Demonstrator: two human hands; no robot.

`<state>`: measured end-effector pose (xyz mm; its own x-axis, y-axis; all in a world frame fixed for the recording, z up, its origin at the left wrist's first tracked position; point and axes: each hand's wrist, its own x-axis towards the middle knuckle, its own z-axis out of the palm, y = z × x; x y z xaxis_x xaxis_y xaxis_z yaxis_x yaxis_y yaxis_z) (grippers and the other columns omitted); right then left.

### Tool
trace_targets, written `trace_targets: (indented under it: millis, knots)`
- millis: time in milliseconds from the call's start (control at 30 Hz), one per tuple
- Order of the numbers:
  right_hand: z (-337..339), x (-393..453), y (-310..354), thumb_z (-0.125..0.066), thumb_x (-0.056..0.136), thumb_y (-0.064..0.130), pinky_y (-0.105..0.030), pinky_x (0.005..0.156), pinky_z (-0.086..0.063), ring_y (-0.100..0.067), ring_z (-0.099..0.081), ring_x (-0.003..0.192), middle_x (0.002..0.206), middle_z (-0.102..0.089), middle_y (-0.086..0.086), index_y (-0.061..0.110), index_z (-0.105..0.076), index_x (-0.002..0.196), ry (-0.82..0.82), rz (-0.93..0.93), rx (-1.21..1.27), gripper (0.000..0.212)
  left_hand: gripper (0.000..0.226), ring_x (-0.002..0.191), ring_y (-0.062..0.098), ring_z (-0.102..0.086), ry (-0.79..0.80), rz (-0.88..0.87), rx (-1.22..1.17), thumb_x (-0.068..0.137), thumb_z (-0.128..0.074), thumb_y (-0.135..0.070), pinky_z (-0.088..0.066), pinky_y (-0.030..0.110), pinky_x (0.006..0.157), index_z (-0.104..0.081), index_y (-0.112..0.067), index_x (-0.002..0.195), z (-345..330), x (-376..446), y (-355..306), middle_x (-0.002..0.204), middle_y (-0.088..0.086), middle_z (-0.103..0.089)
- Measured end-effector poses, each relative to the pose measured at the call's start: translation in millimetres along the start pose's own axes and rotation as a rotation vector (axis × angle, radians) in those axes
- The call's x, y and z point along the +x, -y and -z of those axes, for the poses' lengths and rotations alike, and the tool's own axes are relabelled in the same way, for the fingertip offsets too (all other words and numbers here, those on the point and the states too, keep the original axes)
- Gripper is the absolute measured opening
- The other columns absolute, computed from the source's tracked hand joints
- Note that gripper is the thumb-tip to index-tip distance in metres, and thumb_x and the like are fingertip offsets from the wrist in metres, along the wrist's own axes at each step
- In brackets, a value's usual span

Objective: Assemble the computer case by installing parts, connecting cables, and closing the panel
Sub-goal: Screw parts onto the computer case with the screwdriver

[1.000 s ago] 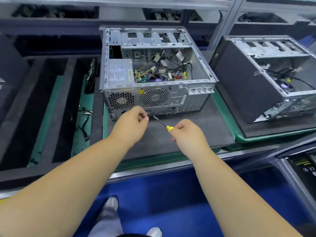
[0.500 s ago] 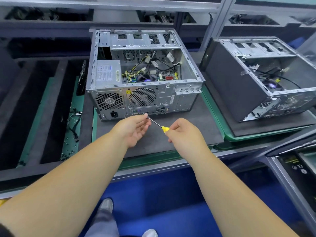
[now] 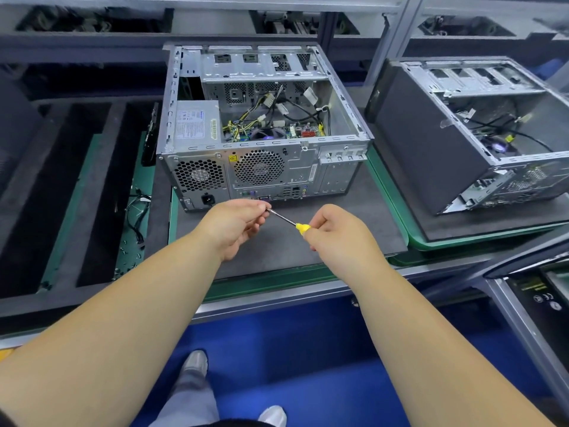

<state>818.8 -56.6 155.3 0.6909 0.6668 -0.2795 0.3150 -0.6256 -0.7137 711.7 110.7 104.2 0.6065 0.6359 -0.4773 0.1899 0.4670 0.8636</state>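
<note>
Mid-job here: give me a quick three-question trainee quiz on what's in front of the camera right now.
1. True or false: the near computer case has its top side open.
2. Which of the two hands grips the screwdriver by its yellow handle? A) left hand B) right hand
3. Fill in: the left hand's fingertips pinch the screwdriver's ____.

Key: 1 true; 2 B; 3 tip.

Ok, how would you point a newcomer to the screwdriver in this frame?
Start at the open computer case in the middle of the bench, and drop to the dark mat in front of its rear panel. There the right hand grips the screwdriver while the left hand pinches its tip. Nothing else nearby has a yellow handle.
</note>
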Motion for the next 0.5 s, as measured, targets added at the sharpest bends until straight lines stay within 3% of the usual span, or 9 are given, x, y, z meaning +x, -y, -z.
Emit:
trace_targets:
  millis: [133, 233, 367, 500]
  knots:
    - [4, 1, -6, -0.064, 0.083, 0.036, -0.032, 0.058, -0.045, -0.016, -0.055, 0.062, 0.071, -0.064, 0.009, 0.029, -0.058, 0.082, 0.008, 0.043, -0.008, 0.009, 0.019, 0.064, 0.005, -0.057, 0.053, -0.093, 0.28, 0.096, -0.06, -0.011, -0.047, 0.016, 0.058, -0.074, -0.015, 0.085, 8, 0, 1, 0.073, -0.004, -0.07]
    - [9, 3, -9, -0.067, 0.083, 0.04, -0.029, 0.057, -0.041, -0.012, -0.054, 0.059, 0.077, -0.07, 0.007, 0.029, -0.063, 0.082, 0.017, 0.04, 0.014, 0.012, 0.018, 0.07, 0.007, -0.058, 0.082, -0.184, 0.45, 0.096, -0.06, -0.014, -0.048, 0.019, 0.065, -0.074, -0.02, 0.086, 13, -1, -3, 0.078, -0.004, -0.071]
    - [12, 1, -10, -0.067, 0.083, 0.041, -0.026, 0.055, -0.038, 0.001, -0.047, 0.043, 0.073, -0.073, 0.01, 0.028, -0.065, 0.081, 0.011, 0.04, 0.092, 0.013, 0.019, 0.068, 0.005, -0.057, 0.109, -0.155, 0.305, 0.098, -0.056, -0.01, -0.049, 0.018, 0.066, -0.072, -0.015, 0.088, 8, -5, -6, 0.077, -0.005, -0.068]
    - [12, -2, -13, -0.066, 0.082, 0.042, -0.026, 0.054, -0.037, 0.002, -0.047, 0.043, 0.072, -0.073, 0.012, 0.029, -0.065, 0.081, 0.004, 0.034, 0.102, 0.013, 0.019, 0.064, 0.003, -0.055, 0.099, -0.092, 0.139, 0.099, -0.054, -0.008, -0.048, 0.014, 0.061, -0.069, -0.011, 0.089, -2, -11, -4, 0.077, -0.002, -0.064]
